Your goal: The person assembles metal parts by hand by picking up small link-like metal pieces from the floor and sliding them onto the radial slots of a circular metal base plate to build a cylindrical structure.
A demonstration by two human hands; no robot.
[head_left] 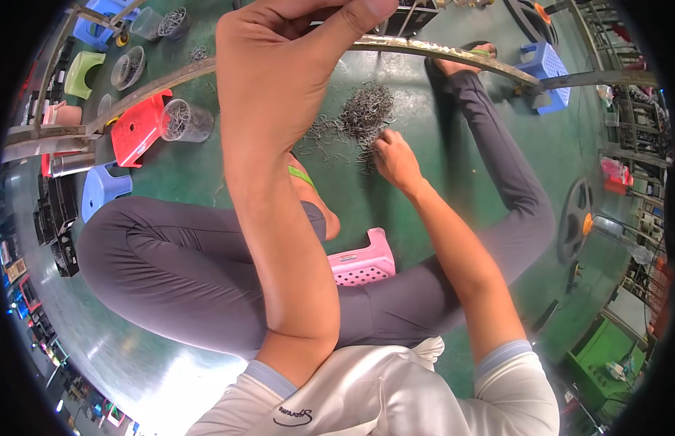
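My left hand (279,51) is raised at the top of the view, close to the camera. Its fingers are curled, with the thumb stretched toward them; the tips are cut off by the frame edge, so anything pinched there is hidden. Down on the green floor, my right hand (397,158) touches the near right edge of a heap of small bent metal hooks (366,109). Those fingers are bent together, and what lies between them is too small to make out. Loose hooks are scattered left of the heap.
A worn metal bar (439,51) crosses above the heap. To the left are a clear tub of hooks (186,122), a red stool (140,129) and a blue stool (105,190). A pink stool (366,265) is beneath me. Another blue stool (547,76) stands at right.
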